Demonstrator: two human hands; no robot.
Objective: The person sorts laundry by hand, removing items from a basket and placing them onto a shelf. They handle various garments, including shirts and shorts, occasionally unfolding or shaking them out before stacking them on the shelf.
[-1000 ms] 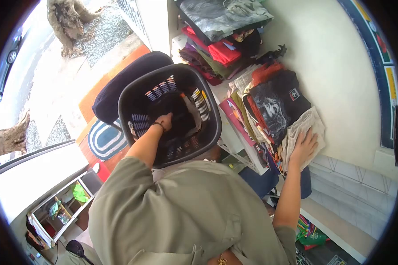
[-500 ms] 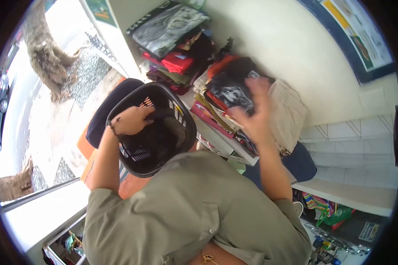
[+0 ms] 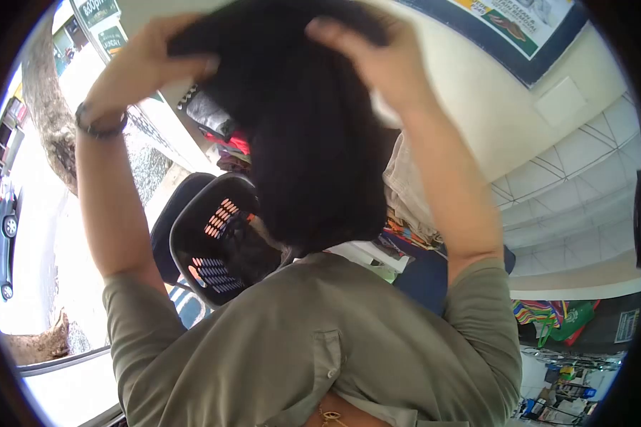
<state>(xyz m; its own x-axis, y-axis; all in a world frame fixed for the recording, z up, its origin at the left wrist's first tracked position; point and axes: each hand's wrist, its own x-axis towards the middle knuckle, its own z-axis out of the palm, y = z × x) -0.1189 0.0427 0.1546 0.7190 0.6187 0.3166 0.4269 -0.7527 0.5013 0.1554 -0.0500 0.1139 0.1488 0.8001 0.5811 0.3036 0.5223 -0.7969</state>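
Note:
A black cloth garment hangs in front of my chest, raised high in the view. At its upper left, my left hand grips the edge, thumb pointing inward, a dark bracelet on the wrist. On the upper right side my right hand holds the same garment with the thumb over its front. Below and left of the cloth stands a black plastic basket with slotted walls and dark cloth inside. The garment hides much of the folded clothes behind it.
Folded clothes show behind the garment on the left, and beige cloth on the right. A dark round seat is beside the basket. A framed poster hangs on the wall. A window faces the street at the left.
Both hands have risen and now hold up a black garment. Earlier my left hand was in the basket and my right hand was over the folded stack.

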